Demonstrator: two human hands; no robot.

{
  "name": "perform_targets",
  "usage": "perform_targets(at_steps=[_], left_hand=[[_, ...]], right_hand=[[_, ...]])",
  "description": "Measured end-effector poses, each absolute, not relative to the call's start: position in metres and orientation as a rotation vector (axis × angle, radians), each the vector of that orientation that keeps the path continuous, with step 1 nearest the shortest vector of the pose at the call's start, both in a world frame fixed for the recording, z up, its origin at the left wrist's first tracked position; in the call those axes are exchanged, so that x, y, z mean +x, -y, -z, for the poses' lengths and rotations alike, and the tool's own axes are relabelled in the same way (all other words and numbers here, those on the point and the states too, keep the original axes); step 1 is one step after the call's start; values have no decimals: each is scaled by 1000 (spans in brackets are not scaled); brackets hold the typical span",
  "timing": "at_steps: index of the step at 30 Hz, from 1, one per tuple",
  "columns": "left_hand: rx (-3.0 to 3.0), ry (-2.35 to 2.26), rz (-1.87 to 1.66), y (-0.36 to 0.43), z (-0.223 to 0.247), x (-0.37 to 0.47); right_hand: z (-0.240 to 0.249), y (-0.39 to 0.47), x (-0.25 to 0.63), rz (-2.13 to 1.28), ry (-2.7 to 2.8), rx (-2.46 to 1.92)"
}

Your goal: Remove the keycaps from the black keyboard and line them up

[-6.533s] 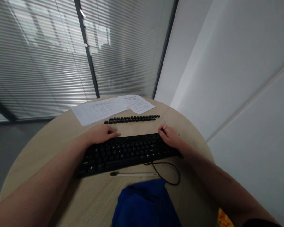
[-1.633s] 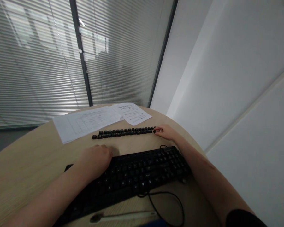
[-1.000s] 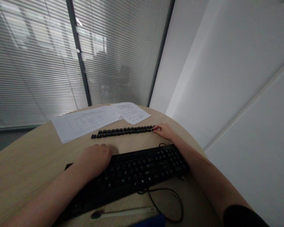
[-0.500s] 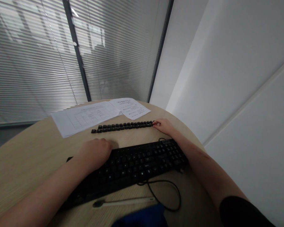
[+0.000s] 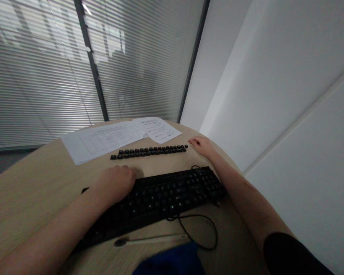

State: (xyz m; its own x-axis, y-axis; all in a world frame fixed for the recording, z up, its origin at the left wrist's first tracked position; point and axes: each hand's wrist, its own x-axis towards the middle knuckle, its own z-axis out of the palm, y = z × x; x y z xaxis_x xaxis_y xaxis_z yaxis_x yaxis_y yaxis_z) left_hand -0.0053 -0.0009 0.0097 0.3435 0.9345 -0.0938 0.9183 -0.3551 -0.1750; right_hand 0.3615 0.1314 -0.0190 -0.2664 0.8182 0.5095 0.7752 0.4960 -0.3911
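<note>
A black keyboard point(image 5: 172, 194) lies at a slant across the table in front of me. My left hand point(image 5: 116, 183) is closed over its far left part, knuckles up and fingertips hidden at the back edge. Beyond it, loose black keycaps point(image 5: 149, 151) stand in two long rows. Just right of the rows' end is my right hand point(image 5: 201, 146), its fingers loosely bent with a gap between them. No keycap shows in it, and it is apart from the rows.
Two printed sheets of paper point(image 5: 106, 139) lie behind the keycaps. Nearer me are a looped black cable point(image 5: 215, 233), a thin white-handled tool with a dark end point(image 5: 151, 240) and blue cloth point(image 5: 170, 261). The round wooden table point(image 5: 25, 198) borders a white wall and blinds.
My right hand has drawn off the right end of the keycap rows, slightly up and to the right, uncovering the last keycaps. My left hand stays on the keyboard.
</note>
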Motion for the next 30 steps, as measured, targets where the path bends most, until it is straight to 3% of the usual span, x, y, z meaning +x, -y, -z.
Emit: perform_targets(at_steps=[8,15,30], left_hand=[[-2499,1730,-257,5,-15,-3],[-2514,1709,-291,4,-14,-3],[-2565,1808,-250,-7,-10,-11]], right_hand=[[-52,-79,361,-843,1277,-877],[-50,-3,335,-1504,1029,-842],[10,-11,341,-1259,797,-839]])
